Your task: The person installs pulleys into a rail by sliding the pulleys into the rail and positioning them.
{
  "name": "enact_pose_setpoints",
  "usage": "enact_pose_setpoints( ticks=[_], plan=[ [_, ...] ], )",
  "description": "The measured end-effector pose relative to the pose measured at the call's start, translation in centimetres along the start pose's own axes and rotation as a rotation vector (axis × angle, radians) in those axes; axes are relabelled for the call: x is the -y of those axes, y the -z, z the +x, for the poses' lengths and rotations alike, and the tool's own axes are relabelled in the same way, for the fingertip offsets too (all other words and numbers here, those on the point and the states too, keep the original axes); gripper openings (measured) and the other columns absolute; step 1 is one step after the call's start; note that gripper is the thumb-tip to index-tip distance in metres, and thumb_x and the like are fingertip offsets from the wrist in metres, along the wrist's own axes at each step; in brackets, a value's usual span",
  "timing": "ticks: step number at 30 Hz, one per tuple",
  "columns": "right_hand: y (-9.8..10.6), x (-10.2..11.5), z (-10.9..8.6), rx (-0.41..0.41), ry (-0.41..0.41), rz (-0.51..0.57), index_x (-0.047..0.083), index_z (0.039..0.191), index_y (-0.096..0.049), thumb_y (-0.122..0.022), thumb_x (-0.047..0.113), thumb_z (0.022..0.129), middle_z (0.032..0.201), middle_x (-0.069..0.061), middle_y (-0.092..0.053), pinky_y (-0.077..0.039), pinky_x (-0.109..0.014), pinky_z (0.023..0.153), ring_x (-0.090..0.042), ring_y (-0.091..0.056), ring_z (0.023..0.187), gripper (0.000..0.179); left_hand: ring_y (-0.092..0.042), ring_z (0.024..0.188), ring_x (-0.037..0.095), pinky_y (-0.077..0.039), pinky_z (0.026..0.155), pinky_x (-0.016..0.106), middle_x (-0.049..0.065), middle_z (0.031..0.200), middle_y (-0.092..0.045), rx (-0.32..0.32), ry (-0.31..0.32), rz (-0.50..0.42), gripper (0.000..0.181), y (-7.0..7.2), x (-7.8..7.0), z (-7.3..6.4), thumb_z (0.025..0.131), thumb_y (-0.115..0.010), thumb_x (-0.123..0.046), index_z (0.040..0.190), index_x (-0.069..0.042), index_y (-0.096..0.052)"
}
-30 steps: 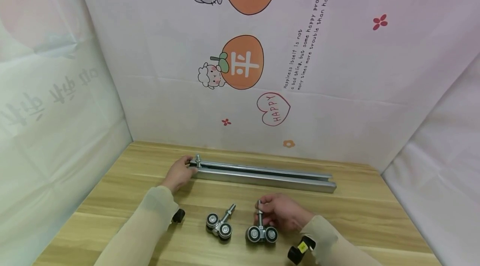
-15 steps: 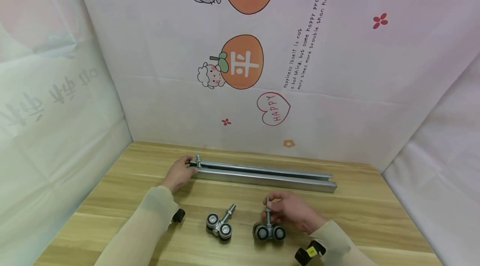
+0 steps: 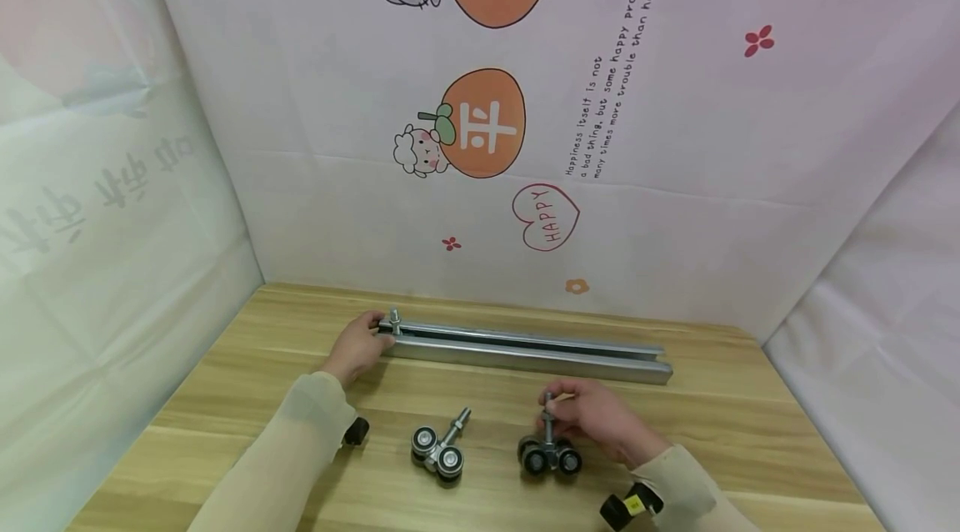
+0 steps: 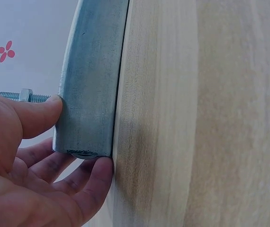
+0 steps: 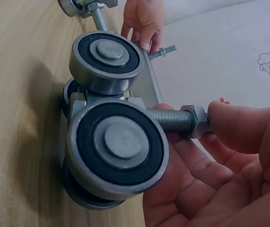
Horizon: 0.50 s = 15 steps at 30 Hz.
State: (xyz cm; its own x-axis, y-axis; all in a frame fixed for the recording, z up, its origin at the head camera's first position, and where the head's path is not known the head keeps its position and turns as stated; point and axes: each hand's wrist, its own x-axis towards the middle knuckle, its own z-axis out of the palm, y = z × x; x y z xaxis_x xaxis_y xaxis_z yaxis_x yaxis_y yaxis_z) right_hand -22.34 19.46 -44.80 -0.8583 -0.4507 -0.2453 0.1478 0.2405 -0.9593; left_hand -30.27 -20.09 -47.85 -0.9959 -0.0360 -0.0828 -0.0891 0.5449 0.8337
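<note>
A silver C-shaped metal rail [image 3: 525, 355] lies along the back of the table, slot upward. My left hand [image 3: 362, 348] grips its left end; in the left wrist view the thumb presses the rail's side [image 4: 90, 80] and fingers curl at its end. A threaded bolt with a nut [image 4: 26, 95] sticks out of the slot there. In front of the rail, my right hand [image 3: 596, 417] pinches the upright bolt of a roller trolley [image 3: 551, 459] between thumb and fingers. Its black-and-silver wheels [image 5: 121, 142] are close to the tabletop, bolt and nut [image 5: 194, 120] at the thumb.
A second roller trolley [image 3: 437, 454] rests on the wooden table [image 3: 300, 507] between the forearms, its bolt slanting up to the right. Behind the rail hangs a printed white cloth [image 3: 337, 207]. White cloth walls [image 3: 885, 265] also close off both sides.
My right hand has moved to the right with the roller trolley, whose wheels have turned slightly. The left hand and the rail have stayed in place.
</note>
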Motion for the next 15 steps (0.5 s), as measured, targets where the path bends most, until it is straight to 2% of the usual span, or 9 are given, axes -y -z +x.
enact_pose_setpoints(
  ticks=[15],
  plan=[
    [-0.3,1.0,-1.0,-0.064,0.046,-0.096,-0.007,0.112,-0.060,-0.058,0.010,0.101,0.103,-0.019,-0.069,-0.052,-0.046,0.079,-0.033,-0.066,0.094,0.020,-0.042,0.132,0.042,-0.036,0.106,0.055,0.025,0.149,-0.042,-0.006,0.003,-0.008,0.055,0.0,0.0,0.0,0.097,-0.062,-0.012,0.147,0.001,-0.042]
  ],
)
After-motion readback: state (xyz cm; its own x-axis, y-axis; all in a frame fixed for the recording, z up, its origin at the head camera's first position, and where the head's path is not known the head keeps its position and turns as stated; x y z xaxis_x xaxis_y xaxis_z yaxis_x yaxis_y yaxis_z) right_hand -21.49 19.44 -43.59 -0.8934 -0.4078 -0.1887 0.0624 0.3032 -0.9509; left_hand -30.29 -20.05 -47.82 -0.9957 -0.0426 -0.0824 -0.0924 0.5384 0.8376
